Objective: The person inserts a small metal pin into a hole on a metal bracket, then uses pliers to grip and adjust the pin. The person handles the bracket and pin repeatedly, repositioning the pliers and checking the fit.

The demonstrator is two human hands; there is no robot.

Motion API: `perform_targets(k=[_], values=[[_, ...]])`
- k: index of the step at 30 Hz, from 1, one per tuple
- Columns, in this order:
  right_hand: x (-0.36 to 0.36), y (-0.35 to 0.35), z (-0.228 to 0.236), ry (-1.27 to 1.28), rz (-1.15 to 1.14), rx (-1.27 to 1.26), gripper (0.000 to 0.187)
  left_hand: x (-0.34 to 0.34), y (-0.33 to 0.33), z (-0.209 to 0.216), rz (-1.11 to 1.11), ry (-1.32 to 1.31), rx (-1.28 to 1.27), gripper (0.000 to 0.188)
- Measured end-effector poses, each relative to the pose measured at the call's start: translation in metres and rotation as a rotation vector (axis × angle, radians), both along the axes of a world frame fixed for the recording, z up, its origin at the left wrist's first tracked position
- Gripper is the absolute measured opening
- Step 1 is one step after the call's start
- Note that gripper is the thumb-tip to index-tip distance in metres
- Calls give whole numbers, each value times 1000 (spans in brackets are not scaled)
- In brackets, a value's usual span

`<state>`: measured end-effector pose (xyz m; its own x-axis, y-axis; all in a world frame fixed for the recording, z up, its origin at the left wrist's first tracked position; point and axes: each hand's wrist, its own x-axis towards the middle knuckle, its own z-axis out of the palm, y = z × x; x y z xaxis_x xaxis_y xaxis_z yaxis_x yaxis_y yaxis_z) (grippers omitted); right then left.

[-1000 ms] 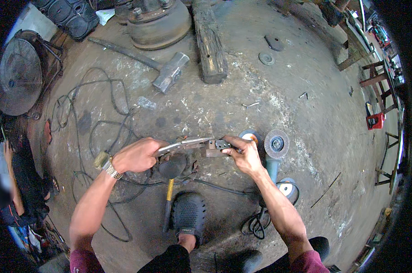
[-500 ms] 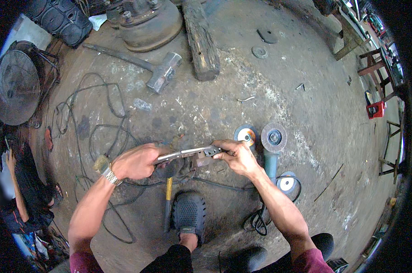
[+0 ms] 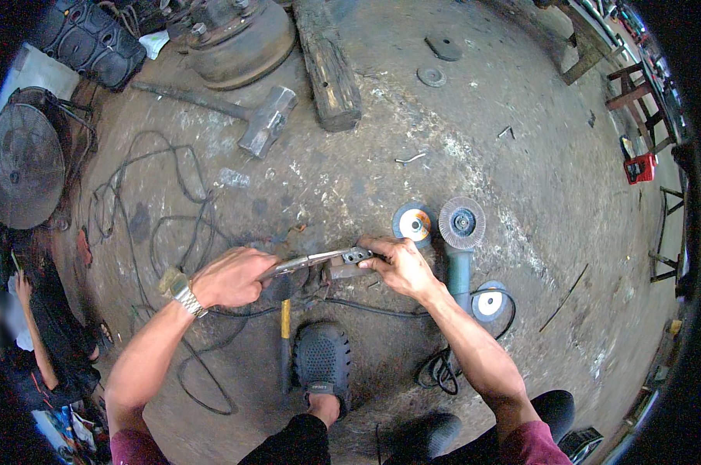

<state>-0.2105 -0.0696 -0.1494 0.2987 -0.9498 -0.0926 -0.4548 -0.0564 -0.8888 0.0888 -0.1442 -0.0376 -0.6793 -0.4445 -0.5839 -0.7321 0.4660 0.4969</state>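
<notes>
Silver-grey metal between the two hands, above the concrete floor and well in from its edges. In left hand, fist clenched round one end of a long narrow metal tool; exact kind not clear. In right hand, thumb and fingers pinching a dark holed piece at the tool's other end; overlapping there, cannot tell whether joined. Just under the holed piece in view, a brownish metal block, near the right fingertips; contact hidden. On left wrist, a metal-banded watch. On the floor just beyond right hand, an abrasive disc with white-and-orange centre. Beside it, toward the floor's right edge, a blue-green angle grinder, flap disc face up; by its body, a white-centred disc near a loop of black cable. Between the forearms, a yellow-and-black handle, just left of a dark perforated clog worn on a foot. Toward the floor's far edge, a sledgehammer, a weathered timber and a heavy round metal base. Near the floor's left edge, a round fan and another person, partly blurred. Near its right edge, a red container.
</notes>
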Motion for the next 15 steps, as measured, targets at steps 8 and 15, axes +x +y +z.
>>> perform_targets(k=[8, 15], values=[[7, -11, -17, 132, -57, 75, 37, 20, -21, -32, 269, -64, -183, 37], [12, -15, -28, 199, -88, -133, 30, 79, -25, -38, 1050, 269, 291, 48]])
